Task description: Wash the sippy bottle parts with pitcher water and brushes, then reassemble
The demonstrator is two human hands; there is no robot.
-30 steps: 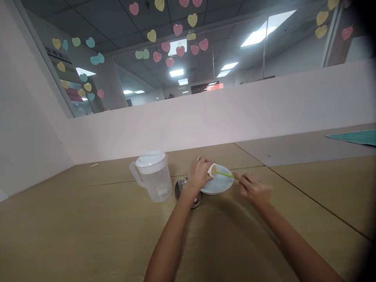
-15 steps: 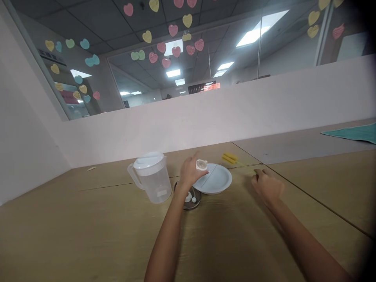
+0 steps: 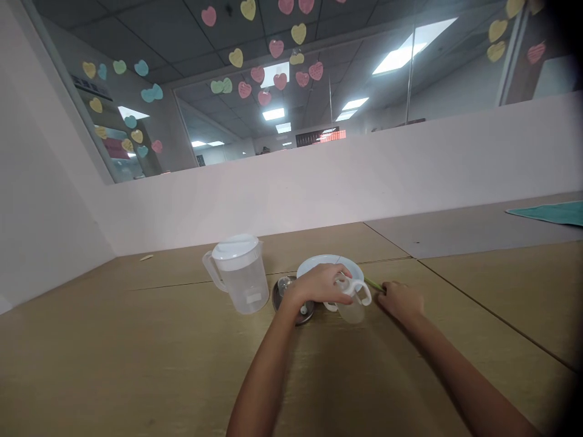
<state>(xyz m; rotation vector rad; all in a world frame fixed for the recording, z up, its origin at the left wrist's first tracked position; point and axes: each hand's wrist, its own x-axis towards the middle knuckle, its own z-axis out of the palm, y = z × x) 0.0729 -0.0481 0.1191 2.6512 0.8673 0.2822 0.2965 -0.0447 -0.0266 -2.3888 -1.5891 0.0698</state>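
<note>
left grip [image 3: 325, 283] holds handled bottle [image 3: 353, 312]; tray [image 3: 278, 306] (round) holds small parts [image 3: 284, 284].

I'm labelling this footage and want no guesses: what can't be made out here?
All in the head view:
Stick: tip hidden, apparently behind the cup; near end covered by the right hand.
Cup: partly covered by the left hand.
Tray: middle hidden by the left wrist.
Cloth: cut off by the picture's right edge.
Jug: label too small to read.
</note>
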